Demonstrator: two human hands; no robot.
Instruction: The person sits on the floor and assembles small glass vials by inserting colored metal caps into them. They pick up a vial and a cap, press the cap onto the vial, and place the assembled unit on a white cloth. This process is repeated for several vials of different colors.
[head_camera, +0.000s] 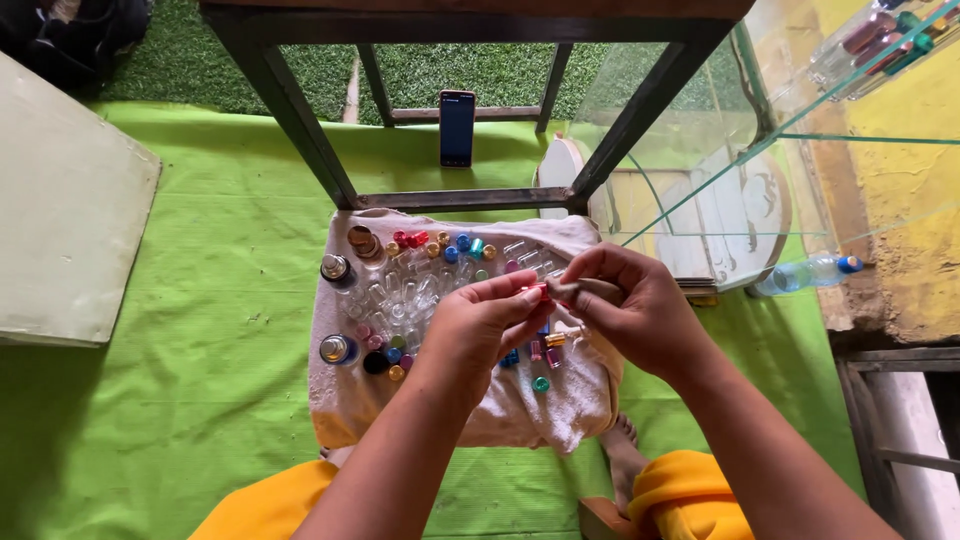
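Your left hand (485, 325) pinches a small red cap (533, 291), and your right hand (635, 315) pinches a brownish little vial (590, 290) lying sideways, mouth toward the cap. Both are above the white towel (480, 410) of tiny bottles; farther off a phone (457, 127) stands upright.

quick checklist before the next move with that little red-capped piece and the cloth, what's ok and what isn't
1. Left hand grip on the small red-capped piece: fingertips pinch it, ok.
2. Right hand grip on the brownish cloth wad: closed round it, ok.
3. Piece and wad meet between the hands: they look touching, though the exact contact cannot be told.
4. Whether the cap is seated tight: cannot tell, too small.
5. Loose coloured caps and clear vials on the white towel: spread out right under the hands, easy to knock, not ok.
6. Towel lies flat on the green mat: ok.
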